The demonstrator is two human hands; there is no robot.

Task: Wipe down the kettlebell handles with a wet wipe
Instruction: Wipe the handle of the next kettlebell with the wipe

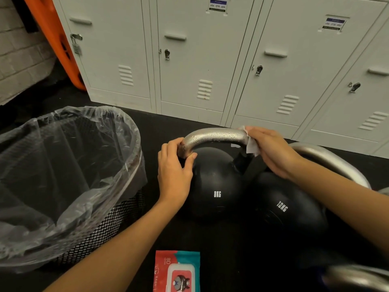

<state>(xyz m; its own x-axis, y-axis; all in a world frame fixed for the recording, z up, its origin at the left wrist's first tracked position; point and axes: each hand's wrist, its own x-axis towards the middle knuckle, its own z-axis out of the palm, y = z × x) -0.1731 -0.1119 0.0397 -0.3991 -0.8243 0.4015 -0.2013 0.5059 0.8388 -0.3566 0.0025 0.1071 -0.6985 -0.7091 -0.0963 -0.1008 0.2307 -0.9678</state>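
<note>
Head view shows the left hand [174, 165] gripping the heavy kettlebell's wet, likely slippery handle [214, 135] while the right hand [271, 150] clamps a soft wipe [251, 144] around its far end.

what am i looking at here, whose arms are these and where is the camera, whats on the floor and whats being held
There is no machine here. The single picture comes from a wide-angle camera worn on a person's head, looking forward and down, so the two bare arms are that person's own.

On the dark floor stand two black kettlebells: the 8KG kettlebell and, to its right, the 12KG kettlebell. The left hand grips the left end of the silver handle of the 8KG one, which is beaded with droplets. The right hand holds a white wet wipe against the handle's right end.

To the left stands a mesh bin lined with a clear bag. Near the bottom edge lies a red pack of wipes. Behind are grey lockers.
</note>
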